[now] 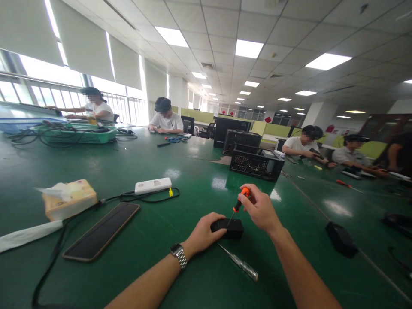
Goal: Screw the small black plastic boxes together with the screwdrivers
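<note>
My left hand (205, 232) is closed around the left end of a small black box-shaped device (235, 228) lying on the green table. In my right hand (259, 209) is an orange and black screwdriver (238, 204), gripped by its handle with the shaft slanting down. Its tip meets the top of the black device, close to my left thumb; whether it sits in a screw is too small to tell. A second screwdriver with a clear handle (243, 266) lies just in front of the device, touched by neither hand.
To the left are a phone (102, 231), a tissue pack (71, 198) and a white power strip (153, 185) with its cable. A green basket (79, 134) of cables stands farther back. Computer cases (255, 165) sit ahead; another black block (341, 239) lies right. Several people work around.
</note>
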Demonstrator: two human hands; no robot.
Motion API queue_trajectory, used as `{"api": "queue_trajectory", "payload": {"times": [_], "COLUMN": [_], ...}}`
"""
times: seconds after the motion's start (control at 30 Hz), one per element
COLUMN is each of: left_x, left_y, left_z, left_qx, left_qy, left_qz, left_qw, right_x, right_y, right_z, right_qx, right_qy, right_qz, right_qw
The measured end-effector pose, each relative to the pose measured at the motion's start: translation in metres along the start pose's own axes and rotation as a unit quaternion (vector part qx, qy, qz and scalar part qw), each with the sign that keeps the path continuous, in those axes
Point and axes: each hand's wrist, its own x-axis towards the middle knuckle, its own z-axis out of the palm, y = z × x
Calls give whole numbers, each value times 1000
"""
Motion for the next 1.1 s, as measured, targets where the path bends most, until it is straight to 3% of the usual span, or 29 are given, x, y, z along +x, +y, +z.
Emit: {"api": "queue_trajectory", "payload": {"times": [0.23, 0.6, 0.8, 1.1], "left_x": [-1, 0, 0, -1], "left_y": [-1, 4, 4, -2], "left_z": [0, -2, -1, -1], "left_qx": [2, 7, 6, -6], "left_qy": [-3, 2, -1, -2], "left_qz": [-1, -9, -11, -9], "left_qw": [1000, 1000, 1000, 1000], "right_x": [0, -8, -5, -3], "right_y": [-6, -26, -19, -4], "right_z": [-2, 0, -12, -21], "right_qx": [-44, -188, -141, -123], "right_qy": [0, 63, -23, -41], "right_qz": [-12, -15, -25, 3], "right_qw": [999, 980, 989, 992]}}
